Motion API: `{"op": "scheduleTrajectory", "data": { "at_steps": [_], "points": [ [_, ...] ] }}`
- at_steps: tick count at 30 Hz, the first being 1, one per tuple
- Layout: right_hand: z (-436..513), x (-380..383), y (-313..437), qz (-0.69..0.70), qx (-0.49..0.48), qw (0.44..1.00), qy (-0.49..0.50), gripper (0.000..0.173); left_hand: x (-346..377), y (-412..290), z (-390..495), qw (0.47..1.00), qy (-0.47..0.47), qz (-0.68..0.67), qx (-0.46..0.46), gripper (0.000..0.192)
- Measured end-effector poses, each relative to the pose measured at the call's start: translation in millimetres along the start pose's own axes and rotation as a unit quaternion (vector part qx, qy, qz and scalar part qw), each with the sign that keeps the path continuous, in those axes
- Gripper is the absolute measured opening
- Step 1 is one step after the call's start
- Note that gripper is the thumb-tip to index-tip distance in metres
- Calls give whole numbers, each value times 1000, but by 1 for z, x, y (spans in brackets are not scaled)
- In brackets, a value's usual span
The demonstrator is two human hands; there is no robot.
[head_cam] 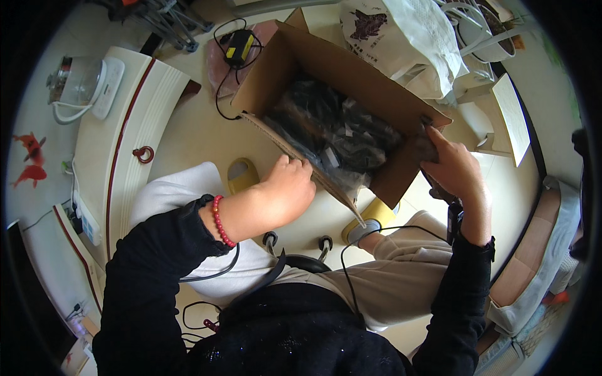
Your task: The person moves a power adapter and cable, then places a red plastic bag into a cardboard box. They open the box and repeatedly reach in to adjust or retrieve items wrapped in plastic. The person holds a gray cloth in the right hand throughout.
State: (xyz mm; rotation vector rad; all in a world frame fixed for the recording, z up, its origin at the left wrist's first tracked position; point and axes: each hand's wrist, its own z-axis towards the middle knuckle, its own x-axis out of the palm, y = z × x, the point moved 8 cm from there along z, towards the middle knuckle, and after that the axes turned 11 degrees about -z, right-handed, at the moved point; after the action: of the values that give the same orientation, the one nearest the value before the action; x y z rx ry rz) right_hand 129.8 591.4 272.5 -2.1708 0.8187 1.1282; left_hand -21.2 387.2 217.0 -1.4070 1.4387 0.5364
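An open cardboard box [362,70] stands tilted before me, with dark items in clear plastic wrapping [348,131] inside it. My left hand [287,188], with a red bead bracelet at the wrist, grips the near flap or wall edge of the box. At the box's right end, my right hand [451,164] holds something dark and partly see-through against the cardboard, thumb and forefinger around it; what it is cannot be made out. A black cable hangs near my right wrist.
A black power adapter [239,47] with its cable lies on a pink bag behind the box. A white woven sack [400,42] stands at the back right. A cream cabinet [136,108] carries a glass kettle [77,82] at left. Yellow slippers [242,174] and chair casters are below.
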Motion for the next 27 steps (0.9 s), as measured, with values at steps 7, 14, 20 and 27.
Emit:
{"op": "scheduleTrajectory", "data": {
  "at_steps": [7,14,20,27],
  "points": [
    [-6,1,5,-21,-8,1000,0,68,10,4,17,997,75,-18,-8,17],
    [-21,-35,6,240,-60,955,-165,73,14,-5,20,994,94,47,3,13],
    [7,-15,0,188,-38,973,-130,63,15,-6,24,994,99,54,-3,13],
    [-4,-8,12,180,-33,974,-131,51,15,-4,21,995,88,46,2,21]
  ]
}}
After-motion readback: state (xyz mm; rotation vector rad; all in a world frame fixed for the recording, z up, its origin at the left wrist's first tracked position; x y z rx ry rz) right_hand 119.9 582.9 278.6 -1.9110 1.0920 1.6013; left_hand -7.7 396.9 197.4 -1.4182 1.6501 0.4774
